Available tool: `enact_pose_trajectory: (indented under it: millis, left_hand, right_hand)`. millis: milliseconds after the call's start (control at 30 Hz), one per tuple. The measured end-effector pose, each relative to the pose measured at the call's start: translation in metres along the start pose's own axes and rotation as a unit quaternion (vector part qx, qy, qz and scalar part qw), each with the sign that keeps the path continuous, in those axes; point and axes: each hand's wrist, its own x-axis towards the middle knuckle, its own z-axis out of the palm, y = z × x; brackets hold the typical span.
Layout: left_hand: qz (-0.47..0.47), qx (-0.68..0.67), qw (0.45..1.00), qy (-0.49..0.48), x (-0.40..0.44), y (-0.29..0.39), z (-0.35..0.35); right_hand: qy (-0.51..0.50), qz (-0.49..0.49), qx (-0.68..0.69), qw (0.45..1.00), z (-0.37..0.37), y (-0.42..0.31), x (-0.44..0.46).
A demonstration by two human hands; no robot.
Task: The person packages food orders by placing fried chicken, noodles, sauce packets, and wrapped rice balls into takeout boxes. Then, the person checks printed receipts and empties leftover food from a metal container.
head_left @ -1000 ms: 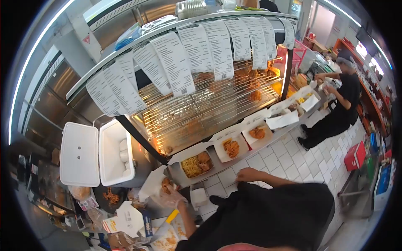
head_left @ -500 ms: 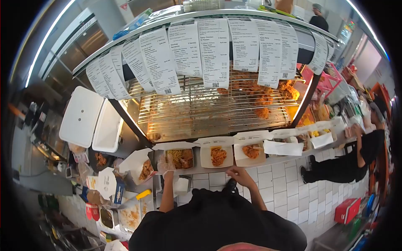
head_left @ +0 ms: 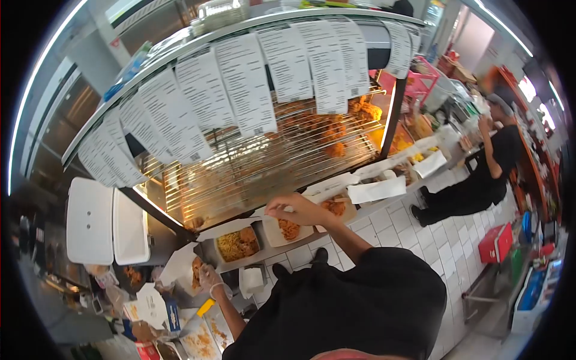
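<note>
Rests the gloved left hand [head_left: 210, 278], with unclear grip, at the row's leftmost chicken box [head_left: 177, 264] and holds the bare right hand [head_left: 292, 207] partly curled, apparently empty, above another chicken box [head_left: 273, 234] on the surface [head_left: 240, 262], with both, like the noodle box [head_left: 228, 229] between, filled but unclosed.

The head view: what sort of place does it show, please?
Probably the kitchen of a takeaway food shop. Printed slips that look like orders hang above a lit rack with fried pieces, and open boxes of food stand in a row before it.
</note>
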Motion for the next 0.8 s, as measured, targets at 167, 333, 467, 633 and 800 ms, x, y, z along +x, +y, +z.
enact_pose_trajectory:
  millis: [167, 333, 467, 633, 800]
  left_hand:
    - [-0.033, -0.027, 0.999, -0.012, 0.004, -0.003, 0.013]
    - [-0.015, -0.039, 0.999, -0.028, -0.008, 0.017, 0.025]
    - [0.01, -0.046, 0.998, -0.047, -0.02, 0.035, 0.029]
    - [0.014, -0.009, 0.999, -0.03, -0.02, 0.042, 0.036]
    - [0.075, 0.02, 0.997, 0.029, -0.016, 0.035, 0.051]
  right_hand:
    - [-0.005, -0.014, 0.021, 1.0, -0.004, -0.014, -0.003]
    - [0.061, 0.03, 0.012, 0.998, -0.015, 0.004, -0.035]
    - [0.073, 0.129, 0.033, 0.988, -0.009, 0.025, -0.077]
    - [0.073, 0.222, 0.089, 0.968, 0.008, 0.059, -0.135]
    - [0.072, 0.223, 0.091, 0.968, 0.004, 0.091, -0.173]
